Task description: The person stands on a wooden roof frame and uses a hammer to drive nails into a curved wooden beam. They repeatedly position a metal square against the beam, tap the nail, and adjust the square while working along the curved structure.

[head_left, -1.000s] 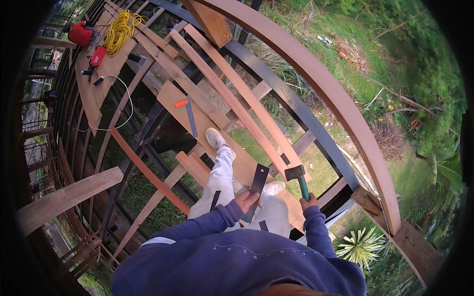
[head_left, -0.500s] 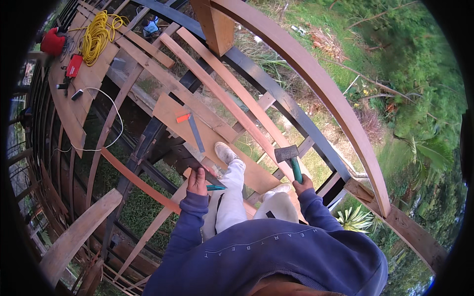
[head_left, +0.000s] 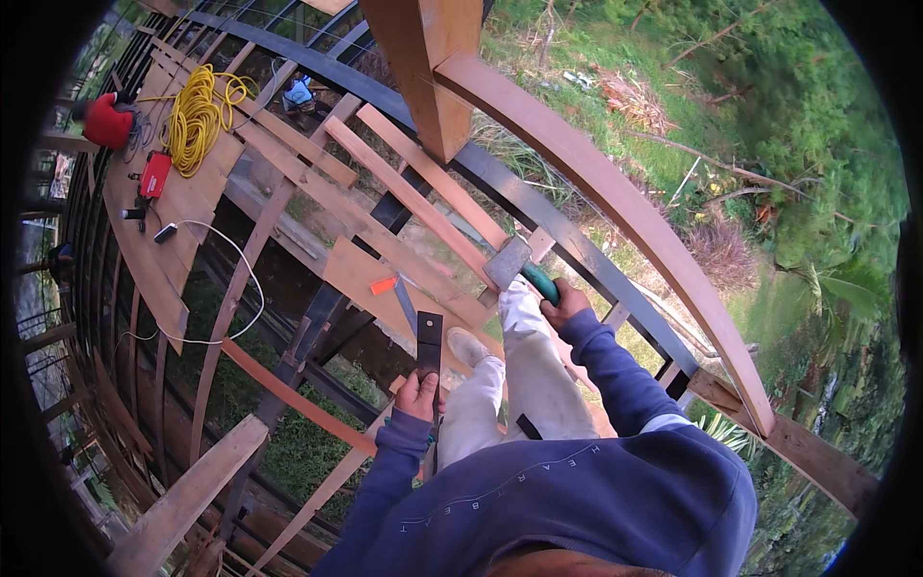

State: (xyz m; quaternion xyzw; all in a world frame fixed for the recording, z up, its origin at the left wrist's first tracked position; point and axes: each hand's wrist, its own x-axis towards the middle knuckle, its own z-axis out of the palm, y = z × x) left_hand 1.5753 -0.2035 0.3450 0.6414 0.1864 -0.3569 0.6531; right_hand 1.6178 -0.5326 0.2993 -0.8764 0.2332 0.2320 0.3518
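Currently, the hammer (head_left: 514, 264) is gripped in the right hand (head_left: 565, 303) and the dark flat bar (head_left: 429, 348) in the left hand (head_left: 419, 394); the bar is best steadied before any blow.

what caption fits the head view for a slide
Crouched on a curved timber deck frame, left hand holds a flat black bar, right hand a hammer.

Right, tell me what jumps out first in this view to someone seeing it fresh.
First, the hammer with its green handle, raised in the right hand at centre frame. Just left of it, the left hand holds a flat dark metal strip upright above open timber framing with grass far below. At upper left, a coil of yellow cable lies on the plank deck beside a red tool.
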